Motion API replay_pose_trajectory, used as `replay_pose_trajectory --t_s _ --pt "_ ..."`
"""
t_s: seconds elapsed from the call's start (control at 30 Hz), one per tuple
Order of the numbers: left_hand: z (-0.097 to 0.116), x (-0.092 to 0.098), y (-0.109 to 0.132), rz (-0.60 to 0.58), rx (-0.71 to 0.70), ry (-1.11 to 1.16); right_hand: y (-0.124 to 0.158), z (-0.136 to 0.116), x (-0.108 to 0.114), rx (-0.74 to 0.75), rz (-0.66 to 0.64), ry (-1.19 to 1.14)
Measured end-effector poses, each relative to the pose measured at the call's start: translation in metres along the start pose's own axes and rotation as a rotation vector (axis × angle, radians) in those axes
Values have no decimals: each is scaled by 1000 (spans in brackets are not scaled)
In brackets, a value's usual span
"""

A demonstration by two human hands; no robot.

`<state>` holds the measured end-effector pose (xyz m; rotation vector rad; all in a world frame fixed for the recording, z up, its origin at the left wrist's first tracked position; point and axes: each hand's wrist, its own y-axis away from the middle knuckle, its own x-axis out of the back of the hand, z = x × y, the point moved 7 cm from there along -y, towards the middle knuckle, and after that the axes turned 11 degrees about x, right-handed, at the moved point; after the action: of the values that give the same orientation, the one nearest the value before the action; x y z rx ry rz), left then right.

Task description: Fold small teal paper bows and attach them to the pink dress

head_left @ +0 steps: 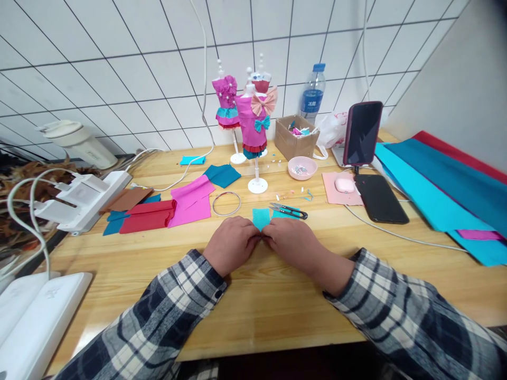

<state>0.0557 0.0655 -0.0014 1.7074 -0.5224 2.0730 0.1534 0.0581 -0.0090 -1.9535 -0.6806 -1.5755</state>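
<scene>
Both hands meet at centre of the tabletop (277, 306), knuckles up, fingertips pinched together on a small teal fabric piece (261, 217). Left hand (231, 244) grips its lower left edge, right hand (295, 244) the lower right edge; both closed on the cloth, pinch point hidden under the fingers. The piece sticks out at 12 o'clock from the fingertips, away from the body, lying flat or nearly flat on the wood. Visible part is roughly square, so no clear long axis; can't tell how much is tucked under the hands. Neither hand is nearer, the cloth sits on the midline between them.

Just beyond at 1 o'clock: thread snips (290, 211), black handles, long axis running 9 to 3, resting on another teal scrap. Right hand is closer to them. At 11 o'clock, a wire ring (226, 203), near the left hand. Further at 10 o'clock, pink fabric (192, 200) and red fabric (148, 215) overlapping. At 12 o'clock, well apart, a mannequin in a pink dress (253, 126) on a white stand. Pink bowl (302, 168) at 1 o'clock, phone on stand (362, 133) at 2 o'clock.
</scene>
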Motion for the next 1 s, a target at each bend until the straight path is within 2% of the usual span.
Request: replay_pose_trajectory --t_s 0.33,0.6,1.0 --pt "-3 -5 -1 -11 45 7 0 3 -4 -7 8 -2" --pt "2 3 0 95 -44 16 1 2 -2 5 38 8" --pt "-5 -5 -1 30 31 -21 1 5 8 -77 62 17"
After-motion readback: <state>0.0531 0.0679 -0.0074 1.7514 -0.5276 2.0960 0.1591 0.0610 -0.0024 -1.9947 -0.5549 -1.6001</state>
